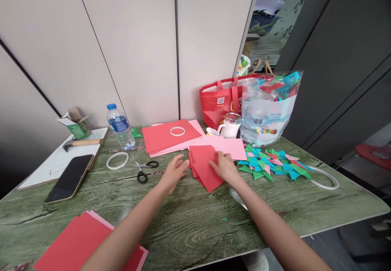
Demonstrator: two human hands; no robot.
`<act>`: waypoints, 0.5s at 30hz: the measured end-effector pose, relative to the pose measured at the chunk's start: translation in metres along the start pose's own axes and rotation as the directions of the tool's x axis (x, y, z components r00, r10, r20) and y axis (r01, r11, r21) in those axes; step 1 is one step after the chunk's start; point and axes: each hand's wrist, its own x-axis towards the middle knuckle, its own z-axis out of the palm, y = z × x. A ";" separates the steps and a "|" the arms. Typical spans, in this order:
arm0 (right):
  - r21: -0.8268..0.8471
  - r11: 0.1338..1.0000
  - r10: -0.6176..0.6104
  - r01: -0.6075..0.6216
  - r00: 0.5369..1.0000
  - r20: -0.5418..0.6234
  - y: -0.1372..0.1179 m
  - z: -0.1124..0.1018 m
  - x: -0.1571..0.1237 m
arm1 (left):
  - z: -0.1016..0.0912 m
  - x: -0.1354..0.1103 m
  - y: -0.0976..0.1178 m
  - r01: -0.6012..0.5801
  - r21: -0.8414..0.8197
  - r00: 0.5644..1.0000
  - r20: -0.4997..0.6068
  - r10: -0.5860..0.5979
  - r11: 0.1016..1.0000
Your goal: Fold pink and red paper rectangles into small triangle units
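Observation:
A small stack of red paper pieces [205, 169] lies in front of me on the table, its edges fanned unevenly. My right hand [225, 166] is on the right edge of the stack, thumb on top and fingers bent at the side. Just left of the stack, my left hand [175, 174] is open with fingers apart and holds nothing. Pink paper [235, 146] lies behind the red stack. Left of my left hand rest black-handled scissors [142, 176] with their blades apart.
Larger red sheets [161, 136] carry a white ring. More red sheets [76, 238] lie front left. A water bottle [120, 128], phone [70, 179] and hammer [87, 142] stand or lie left. Folded paper pieces [269, 163], a mug [230, 128] and bags [265, 118] are right.

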 end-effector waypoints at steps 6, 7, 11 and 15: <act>0.022 0.973 -0.230 0.229 0.971 0.059 -0.015 0.001 -0.007 | 0.010 0.019 -0.011 -0.164 0.232 0.986 -0.002 0.169 0.959; 0.026 0.959 -0.285 0.284 0.957 0.060 -0.014 -0.002 -0.004 | 0.009 0.020 -0.012 -0.207 0.332 0.975 -0.007 0.221 0.920; -0.017 0.959 -0.284 0.283 0.959 -0.019 -0.002 -0.024 0.026 | 0.006 0.016 -0.017 -0.216 0.614 0.969 0.038 0.245 0.759; -0.303 0.949 -0.098 0.089 0.995 -0.017 0.018 -0.042 0.062 | 0.003 0.013 -0.029 -0.230 0.716 0.968 0.101 0.228 0.660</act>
